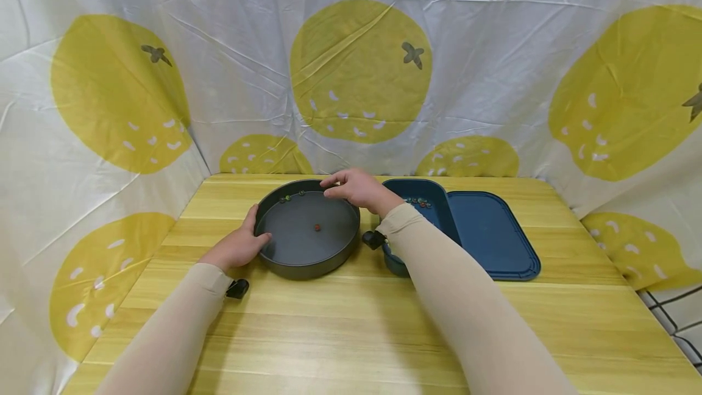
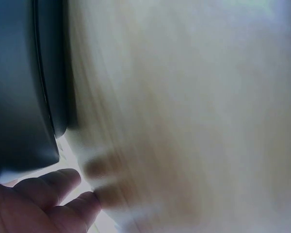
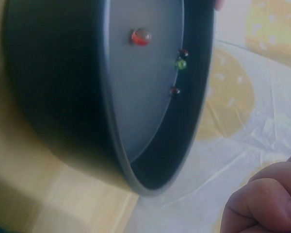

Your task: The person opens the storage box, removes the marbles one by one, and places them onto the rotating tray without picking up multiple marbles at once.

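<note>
A dark round pan (image 1: 307, 249) stands on the table, holding an orange-red marble (image 1: 317, 227) near its middle and a green marble (image 1: 287, 198) by the far wall. Two darker marbles lie close to the green one, one of them a dark marble (image 3: 174, 91) in the right wrist view. At the pan's left side my left hand (image 1: 237, 247) grips the rim, thumb over the inner side and fingers outside. Over the far right rim hovers my right hand (image 1: 359, 191), thumb and fingers apart, with nothing visible between them.
Right of the pan sits a deep blue container (image 1: 451, 224) with several marbles (image 1: 421, 202) in it, partly hidden by my right forearm. A flat blue lid (image 1: 488, 236) lies against its right side. White fruit-print cloth (image 1: 241, 78) hangs around the wooden table (image 1: 307, 334).
</note>
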`<state>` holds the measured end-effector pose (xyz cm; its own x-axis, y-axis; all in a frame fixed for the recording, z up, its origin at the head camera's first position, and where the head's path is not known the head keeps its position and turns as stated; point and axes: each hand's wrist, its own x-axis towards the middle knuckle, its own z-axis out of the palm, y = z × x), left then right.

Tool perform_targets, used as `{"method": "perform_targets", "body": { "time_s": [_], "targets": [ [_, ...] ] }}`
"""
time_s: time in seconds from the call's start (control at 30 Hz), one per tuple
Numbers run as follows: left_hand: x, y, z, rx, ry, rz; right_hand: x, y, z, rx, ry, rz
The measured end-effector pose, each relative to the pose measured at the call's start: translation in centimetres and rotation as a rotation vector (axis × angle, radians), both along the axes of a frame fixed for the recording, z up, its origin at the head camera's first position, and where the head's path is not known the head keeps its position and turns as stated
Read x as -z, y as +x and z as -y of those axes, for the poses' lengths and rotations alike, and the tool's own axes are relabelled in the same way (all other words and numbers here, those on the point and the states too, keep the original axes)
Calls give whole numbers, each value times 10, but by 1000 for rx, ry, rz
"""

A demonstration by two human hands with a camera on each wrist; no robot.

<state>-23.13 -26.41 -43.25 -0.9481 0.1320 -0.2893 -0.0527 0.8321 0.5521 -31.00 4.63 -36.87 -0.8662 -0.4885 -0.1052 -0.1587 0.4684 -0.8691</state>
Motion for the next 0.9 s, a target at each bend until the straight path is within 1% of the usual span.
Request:
{"method": "perform_targets", "body": {
  "time_s": [0.2, 0.53, 0.7, 0.8, 0.9],
  "targets": [
    [2, -2, 1, 0, -5, -3, -6, 0, -14, 45, 4, -5],
    [1, -1, 0, -11, -5, 11, -11, -1, -40, 97, -19, -1],
    [1, -1, 0, -13, -1, 14, -9, -5, -59, 122, -33, 1],
    [1, -1, -1, -12, -1, 14, -5, -7, -73, 149, -54, 17],
    [1, -1, 0, -10, 1, 12, 0, -10, -88, 176, -52, 16]
  ]
}}
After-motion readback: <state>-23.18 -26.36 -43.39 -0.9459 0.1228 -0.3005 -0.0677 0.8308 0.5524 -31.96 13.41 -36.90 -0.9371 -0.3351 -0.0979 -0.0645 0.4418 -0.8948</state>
